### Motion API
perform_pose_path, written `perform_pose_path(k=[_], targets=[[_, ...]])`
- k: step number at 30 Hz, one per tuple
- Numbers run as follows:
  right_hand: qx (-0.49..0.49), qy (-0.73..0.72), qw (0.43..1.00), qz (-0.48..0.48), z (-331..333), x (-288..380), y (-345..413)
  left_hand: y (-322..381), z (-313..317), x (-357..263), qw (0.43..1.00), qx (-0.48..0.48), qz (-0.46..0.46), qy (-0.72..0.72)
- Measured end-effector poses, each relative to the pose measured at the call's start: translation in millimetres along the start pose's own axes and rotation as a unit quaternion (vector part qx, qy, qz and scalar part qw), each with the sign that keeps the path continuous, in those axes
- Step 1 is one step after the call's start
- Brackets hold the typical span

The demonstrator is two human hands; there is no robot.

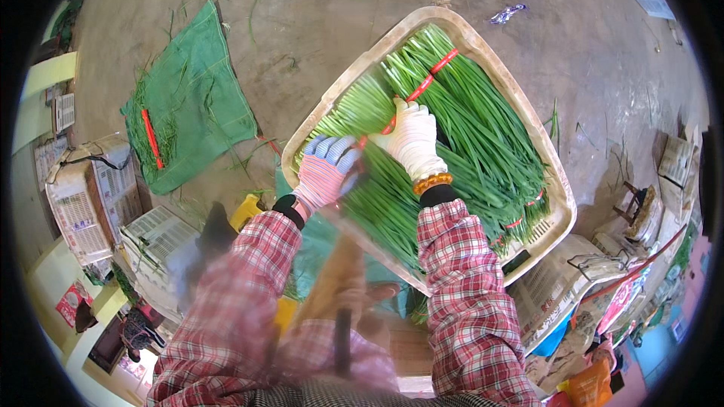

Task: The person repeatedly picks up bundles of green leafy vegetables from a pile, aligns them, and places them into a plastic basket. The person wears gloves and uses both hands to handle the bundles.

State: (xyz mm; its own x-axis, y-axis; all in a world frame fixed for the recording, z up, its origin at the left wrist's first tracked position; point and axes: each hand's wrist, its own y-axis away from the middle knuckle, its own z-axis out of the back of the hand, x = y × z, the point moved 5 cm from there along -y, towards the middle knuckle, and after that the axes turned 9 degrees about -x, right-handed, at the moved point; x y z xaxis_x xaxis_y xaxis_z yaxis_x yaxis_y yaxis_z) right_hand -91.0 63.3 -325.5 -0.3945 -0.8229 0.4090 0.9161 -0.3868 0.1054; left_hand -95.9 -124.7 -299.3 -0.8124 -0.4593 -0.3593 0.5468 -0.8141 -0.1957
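A cream plastic crate (pixel 557 181) with dirty rims lies before me, filled with bundles of long green leafy stalks that look like garlic chives. The right-hand bundle (pixel 481 118) is bound with red tape (pixel 421 87) near its pale ends. My right hand (pixel 416 135), in a white glove, grips the left bundle (pixel 373 181) by its red band, thumb and fingers spread across it. My left hand (pixel 328 169), in a striped glove with blue fingers, curls over the same bundle's left side beside the crate rim. What its fingertips touch underneath is hidden.
On the left, a green woven sheet (pixel 198 102) carries loose green scraps and a red strip (pixel 151 138). Stacked crates (pixel 85 203) stand at the left, another crate (pixel 557 277) at the lower right. A crumpled wrapper (pixel 507 14) lies on the floor. A person (pixel 138 330) is at the lower left.
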Motion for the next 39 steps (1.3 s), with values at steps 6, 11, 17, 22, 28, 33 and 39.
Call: perform_pose_path(k=[6, 11, 17, 22, 28, 33, 39], targets=[[-0.090, -0.011, 0.995, -0.031, 20, -20, 6, -14, 3, -4, 0.999, -0.022, -0.022, 0.012], [-0.101, 0.038, 0.992, -0.058, 13, -22, 7, -10, -2, -2, 0.999, -0.024, -0.020, 0.026], [-0.088, -0.121, 0.985, 0.081, 26, 38, 55, 20, 20, -13, 0.998, -0.044, 0.047, -0.010], [0.073, -0.052, 0.994, 0.057, -6, 42, 52, 45, 25, -33, 0.999, 0.020, 0.037, 0.016], [0.113, 0.038, 0.993, 0.024, -21, 51, 40, 44, 11, -20, 0.999, 0.042, -0.006, 0.001], [-0.001, 0.043, 0.999, 0.026, -7, 41, 49, 20, -10, -15, 0.997, 0.018, -0.077, 0.016], [-0.056, -0.136, 0.989, -0.004, 1, 17, 41, 4, -16, -8, 0.996, 0.033, -0.083, 0.022]])
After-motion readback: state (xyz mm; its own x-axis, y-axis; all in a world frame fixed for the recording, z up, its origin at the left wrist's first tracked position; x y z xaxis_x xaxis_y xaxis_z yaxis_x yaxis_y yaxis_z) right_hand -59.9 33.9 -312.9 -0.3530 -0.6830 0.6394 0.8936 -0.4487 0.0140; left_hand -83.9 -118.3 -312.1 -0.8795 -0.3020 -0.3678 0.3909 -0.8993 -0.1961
